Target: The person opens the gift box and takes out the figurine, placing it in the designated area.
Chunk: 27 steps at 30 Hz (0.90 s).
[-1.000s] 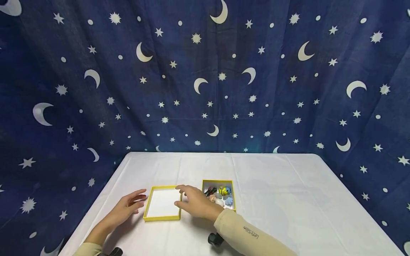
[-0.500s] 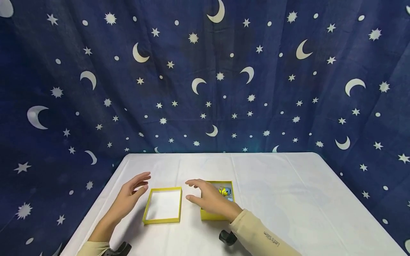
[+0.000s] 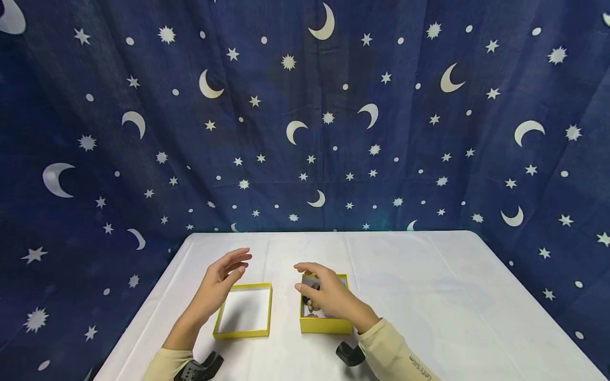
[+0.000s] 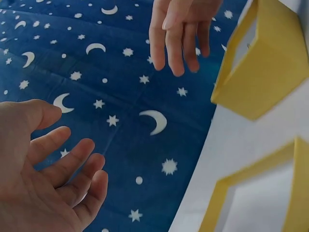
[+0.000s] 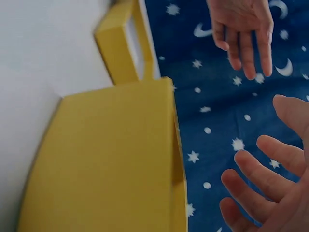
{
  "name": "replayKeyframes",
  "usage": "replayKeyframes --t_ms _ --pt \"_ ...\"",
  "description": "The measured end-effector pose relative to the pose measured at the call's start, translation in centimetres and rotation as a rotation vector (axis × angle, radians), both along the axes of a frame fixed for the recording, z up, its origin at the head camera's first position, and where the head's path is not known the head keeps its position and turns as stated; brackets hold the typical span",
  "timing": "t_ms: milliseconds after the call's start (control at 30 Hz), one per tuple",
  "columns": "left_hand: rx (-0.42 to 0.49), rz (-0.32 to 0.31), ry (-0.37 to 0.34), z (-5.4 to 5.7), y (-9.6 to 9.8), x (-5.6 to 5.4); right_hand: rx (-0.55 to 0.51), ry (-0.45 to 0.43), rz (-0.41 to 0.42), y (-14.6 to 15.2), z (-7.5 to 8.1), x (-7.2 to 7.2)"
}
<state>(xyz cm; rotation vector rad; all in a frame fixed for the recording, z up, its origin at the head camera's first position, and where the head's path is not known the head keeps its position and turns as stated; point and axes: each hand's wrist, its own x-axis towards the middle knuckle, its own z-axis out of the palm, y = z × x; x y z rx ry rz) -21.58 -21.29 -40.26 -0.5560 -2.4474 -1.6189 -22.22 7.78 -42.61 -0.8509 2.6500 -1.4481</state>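
My left hand (image 3: 215,288) hovers over the far left corner of a shallow yellow box lid (image 3: 242,334), its fingers relaxed and holding nothing. The lid lies with its white inside facing up. To the right stands a deeper yellow box (image 3: 326,326), uncovered, with small toy-like items (image 3: 313,306) inside. My right hand (image 3: 333,293) is above this box and hides most of its contents. Its fingers are loosely bent around air, as the right wrist view also shows beside the yellow box wall (image 5: 101,154).
A white cloth covers the table (image 3: 419,301). Behind it hangs a dark blue curtain (image 3: 267,132) with moons and stars. Black wrist devices sit on both forearms, the right one (image 3: 350,353) close to the table in front of the box.
My right hand has moved right, away from the lid's edge to over the box. My left hand has risen and shifted right, from beside the lid to over its corner.
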Motion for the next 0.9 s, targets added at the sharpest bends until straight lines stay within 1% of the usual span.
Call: replayKeyframes --t_ms 67,233,300,433,533,600,700,767,833,900 --pt "0.017 -0.006 -0.017 -0.1 0.6 -0.3 -0.025 -0.01 -0.01 0.4 0.0 -0.2" --pt "0.048 -0.025 -0.057 -0.6 2.0 -0.9 -0.046 -0.016 -0.058 1.4 -0.1 -0.5" --pt "0.064 -0.042 -0.056 -0.5 2.5 -1.2 -0.048 -0.013 -0.074 1.8 0.0 -0.7" --pt "0.058 -0.068 -0.034 0.1 3.5 -2.0 -0.053 0.01 -0.079 2.2 0.1 -1.1" --pt "0.045 -0.075 -0.041 0.4 4.5 -2.7 -0.05 0.016 -0.081 2.6 0.3 -1.4" --pt "0.043 -0.093 -0.052 0.3 5.3 -3.1 -0.054 0.006 -0.092 2.9 0.5 -1.5" --pt "0.039 -0.139 -0.072 -0.1 6.4 -3.5 -0.054 -0.012 -0.13 3.4 0.6 -1.6" --pt "0.045 -0.158 -0.085 -0.5 7.0 -3.6 -0.056 -0.022 -0.149 3.7 0.6 -1.7" --pt "0.049 -0.156 -0.102 -0.9 7.4 -3.6 -0.055 -0.031 -0.159 3.9 0.5 -1.7" --pt "0.049 -0.145 -0.114 -1.2 7.5 -3.5 -0.045 -0.031 -0.151 4.2 0.4 -1.7"
